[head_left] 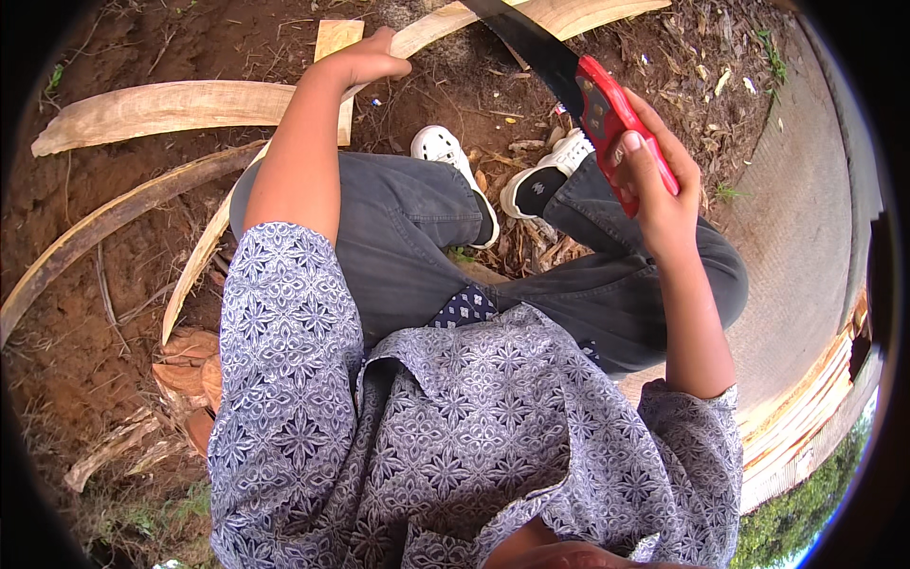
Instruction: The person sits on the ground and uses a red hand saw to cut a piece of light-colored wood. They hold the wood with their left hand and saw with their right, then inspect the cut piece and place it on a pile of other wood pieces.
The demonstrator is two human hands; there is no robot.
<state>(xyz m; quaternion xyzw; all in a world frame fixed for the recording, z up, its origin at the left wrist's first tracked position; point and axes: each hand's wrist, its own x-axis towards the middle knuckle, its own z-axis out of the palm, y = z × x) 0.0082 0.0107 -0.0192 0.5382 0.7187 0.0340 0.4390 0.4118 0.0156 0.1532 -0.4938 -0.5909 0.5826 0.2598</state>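
My right hand (pixel 654 180) is closed around the red and dark grip of a handsaw (pixel 595 109). The saw's dark toothed blade (pixel 531 47) slants up and left past the top of the picture. My left hand (pixel 370 61) is closed on a long pale wooden strip (pixel 431 30), which runs from the upper middle down past my left forearm. Near the top edge the blade crosses this strip; I cannot tell whether they touch. Beneath my left wrist lies a short flat piece of wood (pixel 338 38). A wide pale board (pixel 171 112) extends leftward from there.
A bark-edged strip (pixel 114 213) curves across the brown soil at left. Another pale board (pixel 597 11) lies at the top. Wood chips (pixel 682 76) litter the ground. My white shoes (pixel 444 152) are between. Dry husks (pixel 190 375) lie lower left, a grey woven mat (pixel 796 209) right.
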